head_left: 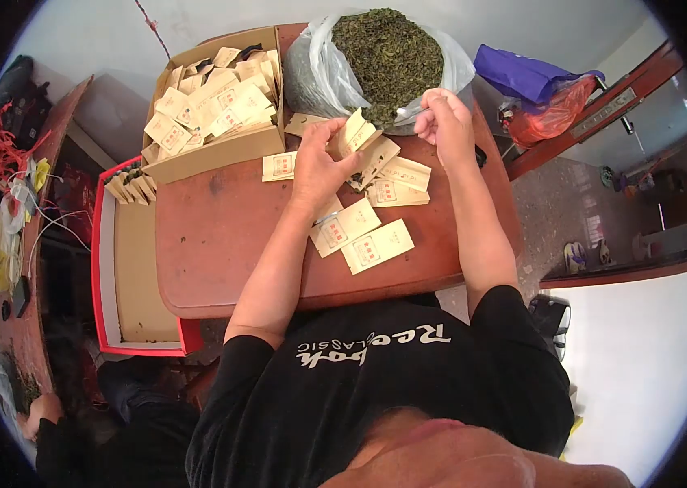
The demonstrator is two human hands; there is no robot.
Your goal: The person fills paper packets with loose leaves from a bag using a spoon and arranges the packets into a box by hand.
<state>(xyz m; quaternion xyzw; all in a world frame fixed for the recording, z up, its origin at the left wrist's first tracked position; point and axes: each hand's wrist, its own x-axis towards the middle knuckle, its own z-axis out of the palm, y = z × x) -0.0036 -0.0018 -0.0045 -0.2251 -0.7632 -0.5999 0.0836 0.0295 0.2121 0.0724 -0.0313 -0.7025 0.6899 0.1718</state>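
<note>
My left hand [319, 167] is wrapped round a small paper packet [353, 132], its top tilted toward the bag of dried leaves. My right hand [443, 120] is raised at the front right edge of the leaf bag, fingers curled together; whatever they hold, if anything, is too small to make out. An open clear plastic bag [319, 71] holds a heap of dark green dried leaves [388, 57]. Below my hands, several tan packets [378, 246] with red print lie on the brown table [213, 244], some overlapping.
A cardboard box [217, 158] full of packets stands at the table's back left. Beside the table is a red-edged tray [142, 281] with several packets at its far end. A purple bag [522, 73] is at the right. Another person's hand [40, 411] shows at the lower left.
</note>
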